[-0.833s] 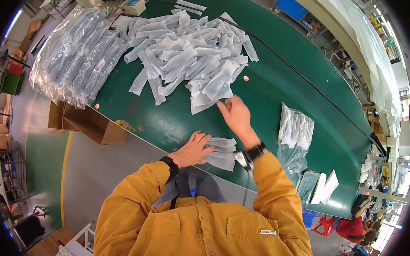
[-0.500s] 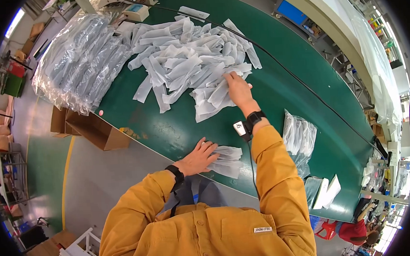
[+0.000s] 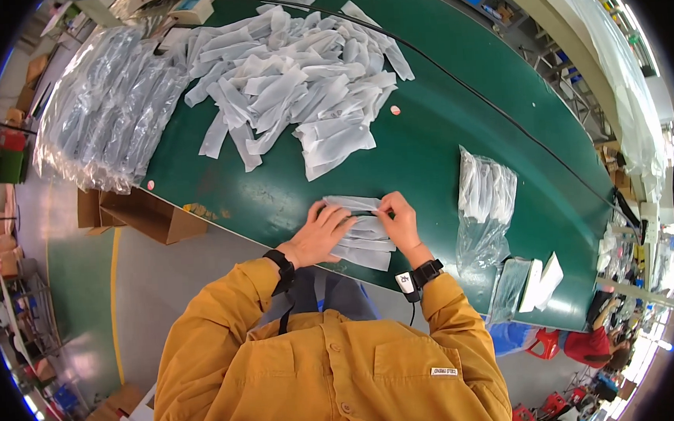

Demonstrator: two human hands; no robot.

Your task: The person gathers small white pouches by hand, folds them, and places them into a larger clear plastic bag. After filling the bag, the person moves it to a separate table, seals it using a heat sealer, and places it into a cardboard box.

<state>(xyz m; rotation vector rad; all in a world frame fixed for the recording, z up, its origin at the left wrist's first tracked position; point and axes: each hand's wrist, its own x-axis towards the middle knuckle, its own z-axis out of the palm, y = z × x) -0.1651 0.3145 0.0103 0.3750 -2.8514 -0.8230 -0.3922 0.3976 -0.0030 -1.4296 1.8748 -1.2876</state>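
Near the table's front edge lie several frosted, whitish packets side by side in a small row. My left hand rests over their left ends, fingers spread and pressing lightly down. At the far side of this row, my right hand has thumb and fingers closed on the right end of one frosted packet. A dark gap shows between that packet and the ones nearer me. Beyond my hands is a large loose heap of similar frosted packets. What the packets contain cannot be made out.
A big clear plastic bag of packets stands at the left on the green table. At the right lie a smaller filled clear bag and a white pad. A black cable crosses the table. An open carton sits below the left edge.
My right hand has come back from the heap toward me with a frosted packet, now at the far side of the row. My left hand stays at the row.
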